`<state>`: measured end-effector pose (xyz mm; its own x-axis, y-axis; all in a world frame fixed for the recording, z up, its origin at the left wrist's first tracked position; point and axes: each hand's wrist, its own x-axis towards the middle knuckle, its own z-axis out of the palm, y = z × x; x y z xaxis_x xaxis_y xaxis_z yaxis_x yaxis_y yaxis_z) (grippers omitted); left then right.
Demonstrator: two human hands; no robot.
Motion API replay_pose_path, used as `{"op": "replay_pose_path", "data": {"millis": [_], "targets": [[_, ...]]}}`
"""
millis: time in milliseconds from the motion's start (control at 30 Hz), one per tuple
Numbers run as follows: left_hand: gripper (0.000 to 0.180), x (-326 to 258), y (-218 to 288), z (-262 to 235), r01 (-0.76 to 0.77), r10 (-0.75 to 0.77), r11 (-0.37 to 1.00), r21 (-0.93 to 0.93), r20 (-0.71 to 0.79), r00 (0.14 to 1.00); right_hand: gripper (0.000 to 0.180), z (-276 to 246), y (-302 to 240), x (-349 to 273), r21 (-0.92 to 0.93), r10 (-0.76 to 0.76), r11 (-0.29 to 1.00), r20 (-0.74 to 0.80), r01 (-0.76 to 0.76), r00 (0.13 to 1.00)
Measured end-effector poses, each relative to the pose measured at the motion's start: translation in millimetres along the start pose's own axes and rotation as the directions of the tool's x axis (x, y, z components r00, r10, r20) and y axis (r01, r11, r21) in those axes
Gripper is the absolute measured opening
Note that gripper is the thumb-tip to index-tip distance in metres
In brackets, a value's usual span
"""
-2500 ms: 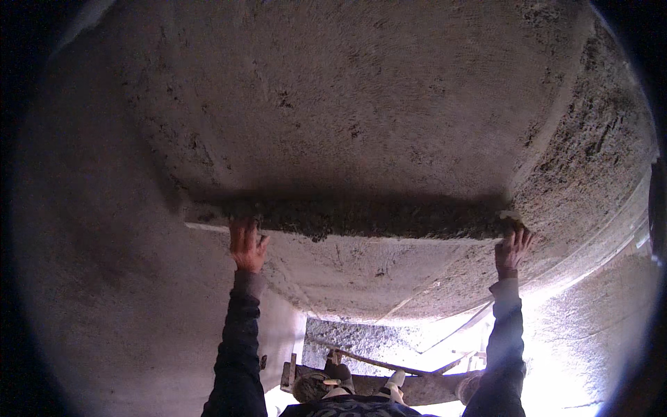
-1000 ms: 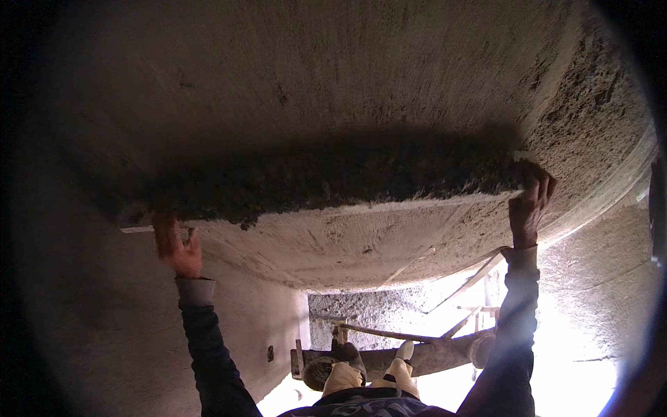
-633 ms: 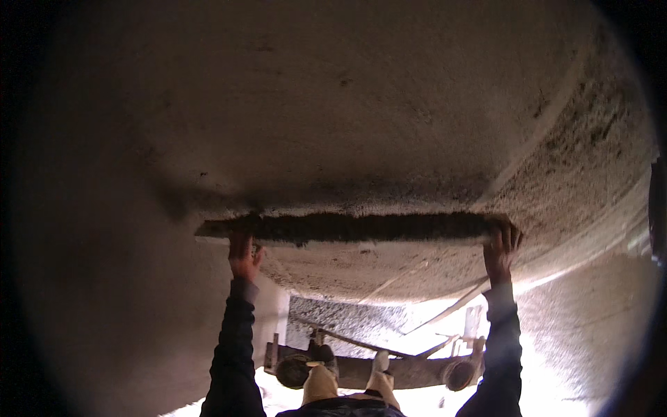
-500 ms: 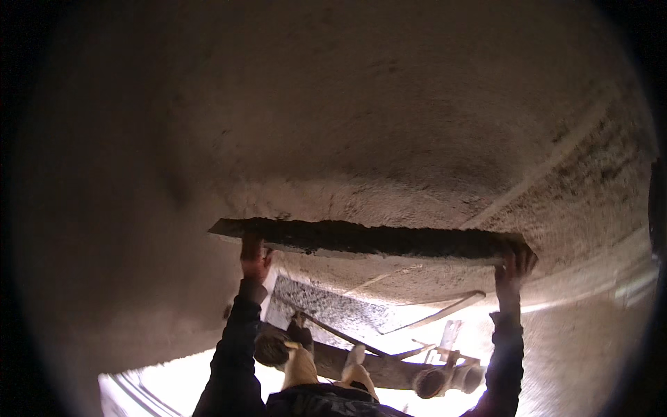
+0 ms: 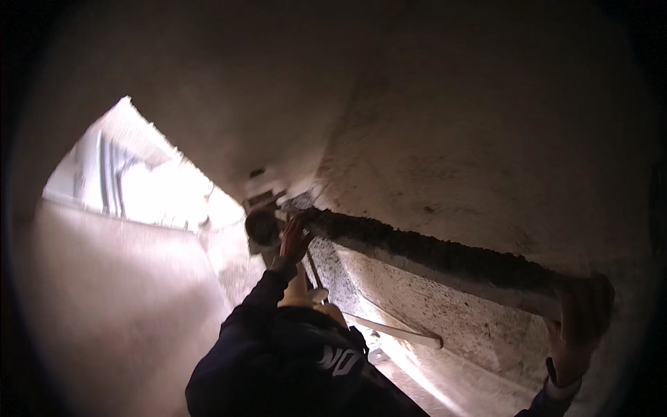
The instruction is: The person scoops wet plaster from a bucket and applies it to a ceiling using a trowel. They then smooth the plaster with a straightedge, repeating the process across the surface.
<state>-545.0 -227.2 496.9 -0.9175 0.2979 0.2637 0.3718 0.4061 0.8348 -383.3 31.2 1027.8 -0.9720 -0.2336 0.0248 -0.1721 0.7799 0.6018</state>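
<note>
Dim interior with bare, uneven walls. At your upper left, a glaring angular opening (image 5: 156, 191), dark upright bands (image 5: 111, 177) showing within it. Beneath the opening, a pale surface (image 5: 118, 285) is washed with light. Ahead of you, a shadowed wall (image 5: 257, 104) meets a mottled wall (image 5: 472, 167) along a faint slanting line. Below, a narrow bright streak (image 5: 415, 375) runs diagonally.
</note>
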Motion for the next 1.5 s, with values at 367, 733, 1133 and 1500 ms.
{"op": "replay_pose_path", "data": {"millis": [367,733,1133,1500], "targets": [[0.052,-111.3,-87.6,-6.9,0.525,-0.498,0.851,0.021,-0.289,0.818,0.025,29.3,-134.4,141.5,0.184,-0.584,0.801,0.028,0.57,0.812],[0.049,-196.8,-79.9,-8.9,0.792,-0.826,0.562,-0.236,-0.118,0.551,0.007,218.7,-395.8,232.5,0.412,-0.654,0.554,-0.322,0.723,0.685],[0.067,-193.2,-109.6,26.9,0.791,-0.815,0.571,-0.219,-0.032,0.579,0.006,180.8,-337.2,190.8,0.536,-0.594,0.531,-0.318,0.657,0.739],[0.077,-180.7,-16.2,-1.5,0.372,-0.389,0.89,0.263,0.012,0.921,0.019,214.6,-418.5,129.0,0.859,-0.135,0.368,-0.33,0.357,0.934]]}}
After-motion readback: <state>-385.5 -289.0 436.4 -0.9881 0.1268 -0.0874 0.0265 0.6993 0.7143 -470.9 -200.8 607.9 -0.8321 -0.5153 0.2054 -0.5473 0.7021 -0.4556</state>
